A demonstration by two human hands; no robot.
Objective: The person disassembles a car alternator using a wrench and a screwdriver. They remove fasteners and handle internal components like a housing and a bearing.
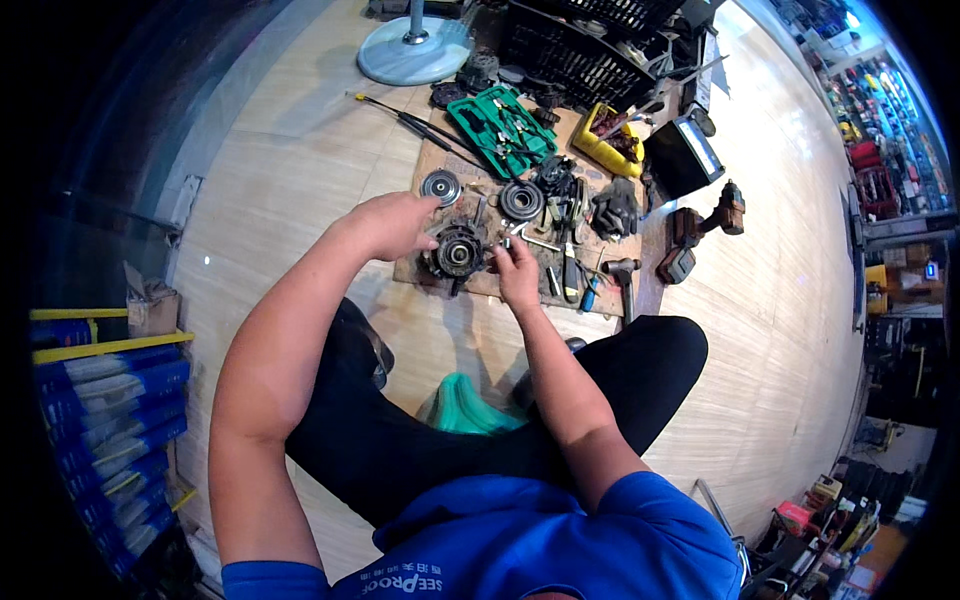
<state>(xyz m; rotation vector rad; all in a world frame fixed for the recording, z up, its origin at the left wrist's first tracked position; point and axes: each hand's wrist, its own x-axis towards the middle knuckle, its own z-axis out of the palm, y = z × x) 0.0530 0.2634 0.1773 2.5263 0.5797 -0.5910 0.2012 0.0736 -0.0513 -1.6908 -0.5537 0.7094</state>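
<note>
A round, dark, greasy machine part (459, 253) with a ringed metal hub sits on a cardboard sheet in front of me. My left hand (395, 222) reaches over its left side, thumb at its upper left edge and the fingers apart from the thumb. Just beyond those fingers lies a shiny round metal disc (440, 187). On the other side, my right hand (517, 272) has its fingertips pinched together close to the part's right edge. A small metallic thing shows at those fingertips, too small to name. A dark ring-shaped pulley (521, 201) rests farther back.
Around the work lie a green tool case (502, 132), a hammer (622, 272), a blue-handled screwdriver (588, 295), dark gloves (616, 210) and a yellow container (608, 140). A cordless impact wrench (702, 232) stands right, beside a black box (684, 160). Black crates (580, 50) are behind.
</note>
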